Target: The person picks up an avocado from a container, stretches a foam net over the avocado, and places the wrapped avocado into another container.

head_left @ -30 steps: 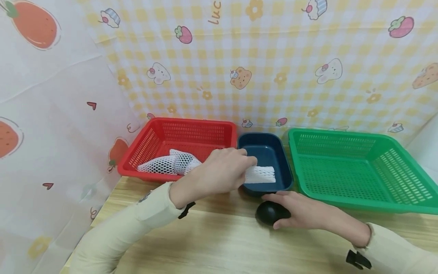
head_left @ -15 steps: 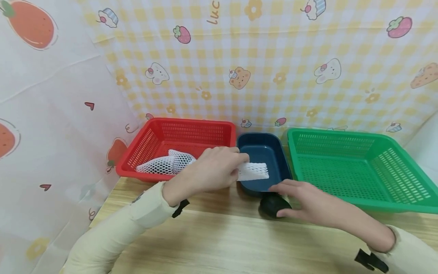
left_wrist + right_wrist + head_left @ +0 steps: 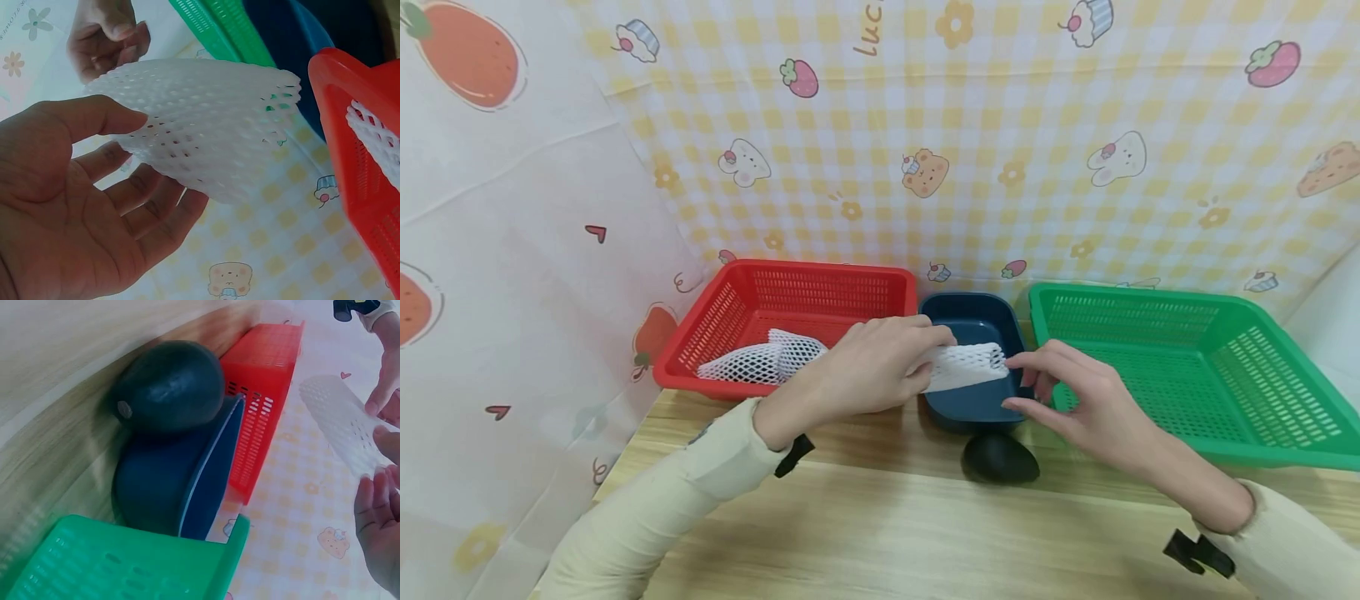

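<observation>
A white foam net sleeve [image 3: 966,367] is pinched between thumb and fingers of my left hand [image 3: 868,362], held over the dark blue tub [image 3: 973,412]. In the left wrist view the net [image 3: 206,119] spreads flat, the thumb on top and fingers beneath. My right hand [image 3: 1086,392] is at the net's free end, index fingertip at its edge, thumb apart and lower. It grips nothing. A dark egg-shaped avocado [image 3: 1000,458] lies on the table against the tub's near side; its stem scar shows on the avocado [image 3: 172,387] in the right wrist view.
A red basket [image 3: 835,287] on the left holds several white foam nets [image 3: 748,362]. To the right stands a green basket [image 3: 1150,367]. Behind them hangs a printed cloth [image 3: 970,217]. Wooden table [image 3: 880,533] lies in front.
My right hand has let go of the avocado and risen to the net's free end. My left hand has shifted slightly left with the net, whose end now gapes. The avocado sits nearer the tub.
</observation>
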Motion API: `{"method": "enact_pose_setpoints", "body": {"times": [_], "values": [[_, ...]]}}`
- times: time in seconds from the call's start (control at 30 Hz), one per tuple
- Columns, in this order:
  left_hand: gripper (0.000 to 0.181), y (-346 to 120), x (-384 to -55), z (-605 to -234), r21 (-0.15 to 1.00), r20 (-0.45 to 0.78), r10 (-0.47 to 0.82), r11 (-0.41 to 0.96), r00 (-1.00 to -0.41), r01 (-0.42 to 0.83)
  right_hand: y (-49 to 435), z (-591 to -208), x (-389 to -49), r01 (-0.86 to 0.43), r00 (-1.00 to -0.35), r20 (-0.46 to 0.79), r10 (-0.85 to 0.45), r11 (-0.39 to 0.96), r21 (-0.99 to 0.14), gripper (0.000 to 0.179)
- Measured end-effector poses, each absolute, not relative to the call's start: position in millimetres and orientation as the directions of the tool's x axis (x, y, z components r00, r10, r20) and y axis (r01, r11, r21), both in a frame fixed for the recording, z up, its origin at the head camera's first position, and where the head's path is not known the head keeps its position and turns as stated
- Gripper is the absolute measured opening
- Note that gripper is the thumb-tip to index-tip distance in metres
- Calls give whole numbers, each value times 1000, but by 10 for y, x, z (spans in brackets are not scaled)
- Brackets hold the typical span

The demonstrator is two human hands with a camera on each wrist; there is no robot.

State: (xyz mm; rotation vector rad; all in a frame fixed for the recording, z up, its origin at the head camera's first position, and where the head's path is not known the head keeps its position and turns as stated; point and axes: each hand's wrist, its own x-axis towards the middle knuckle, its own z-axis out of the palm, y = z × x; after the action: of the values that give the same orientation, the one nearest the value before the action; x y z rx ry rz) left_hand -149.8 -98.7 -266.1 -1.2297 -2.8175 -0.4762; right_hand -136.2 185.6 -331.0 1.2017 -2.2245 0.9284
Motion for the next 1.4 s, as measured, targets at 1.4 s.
{"method": "enact_pose_setpoints", "body": {"times": [1.4], "values": [[20,-1268,-1830,-2975,651,386,527,426,-757,628,1620,-3313,-1544,-598,-784,527,-328,171,-783,7]]}}
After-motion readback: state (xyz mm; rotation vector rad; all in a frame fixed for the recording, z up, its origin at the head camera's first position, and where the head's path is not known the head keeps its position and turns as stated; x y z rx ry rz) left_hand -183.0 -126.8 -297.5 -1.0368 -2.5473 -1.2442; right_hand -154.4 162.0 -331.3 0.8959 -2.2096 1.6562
